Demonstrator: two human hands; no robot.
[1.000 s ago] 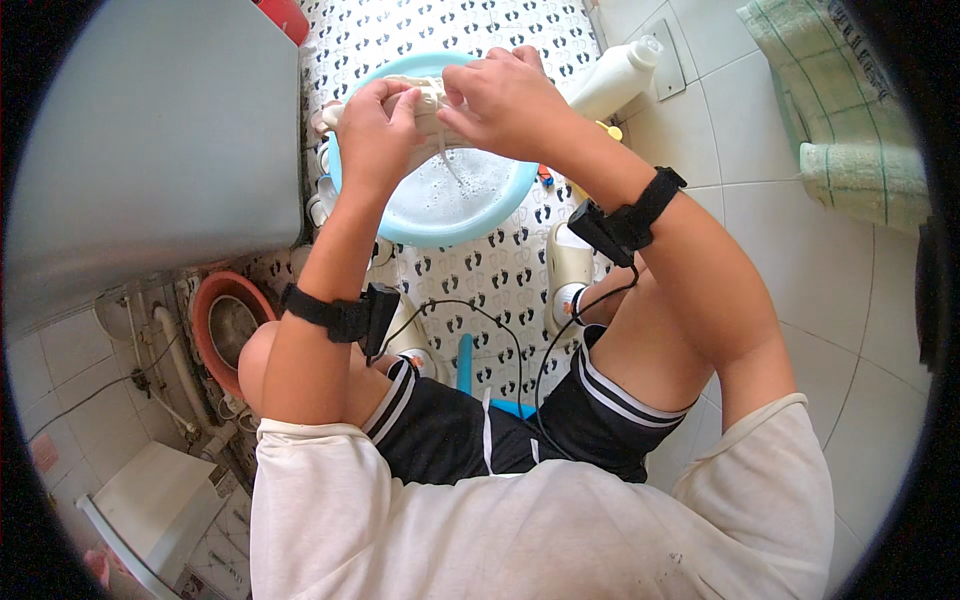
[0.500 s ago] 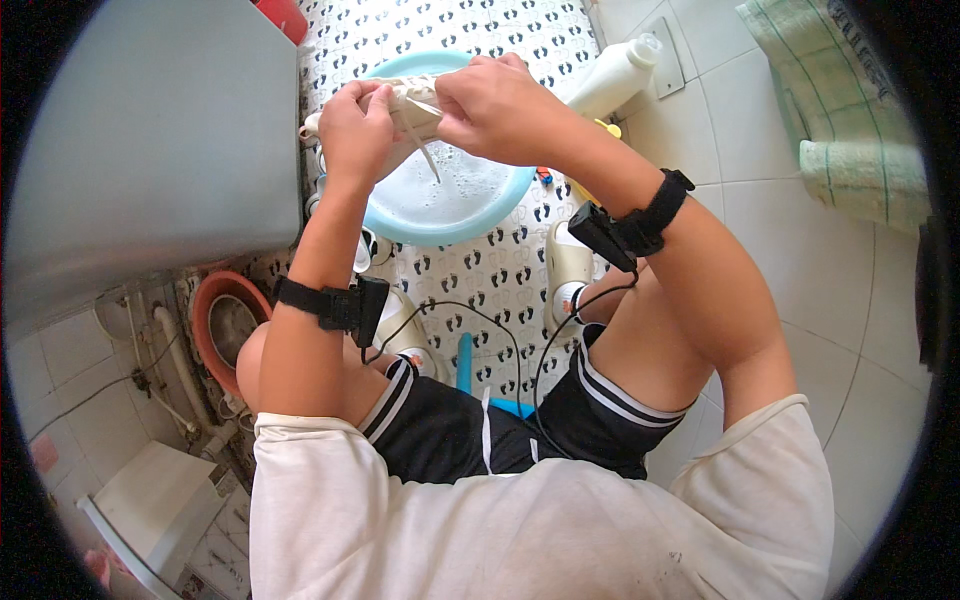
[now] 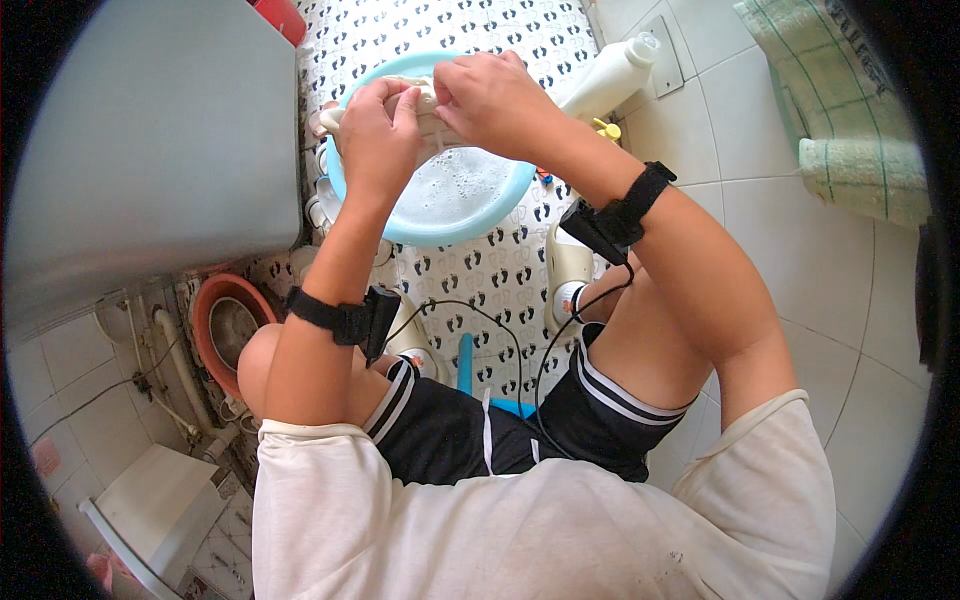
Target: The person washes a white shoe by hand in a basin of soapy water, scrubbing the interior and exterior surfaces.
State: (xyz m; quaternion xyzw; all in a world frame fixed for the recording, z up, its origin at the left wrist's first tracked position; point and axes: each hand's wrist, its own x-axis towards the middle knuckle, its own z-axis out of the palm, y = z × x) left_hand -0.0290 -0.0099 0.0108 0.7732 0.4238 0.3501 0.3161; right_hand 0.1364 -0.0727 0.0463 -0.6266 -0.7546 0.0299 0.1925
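Head view
Left hand [image 3: 375, 125]: upper centre, clenched on the pale cloth [image 3: 425, 100].
Right hand [image 3: 490, 90]: just beside it, gripping the same cloth.
Cloth: bunched between both hands, above the basin [image 3: 470, 215].
Basin: light blue, soapy water, on the patterned mat [image 3: 500, 290].
Bottle [image 3: 610, 80]: white, upper right of basin.
Towel [image 3: 850, 150]: green, far right on the floor.

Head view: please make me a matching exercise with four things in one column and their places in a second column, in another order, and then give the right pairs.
Things:
1. light blue basin
2. white bottle
3. green checked towel
4. orange-red basin

Places:
A. on the white tiles at upper right
B. under both hands, with foamy water in it
C. lower left, beside the left knee
D. lying just right of the light blue basin

Pairs: 1-B, 2-D, 3-A, 4-C
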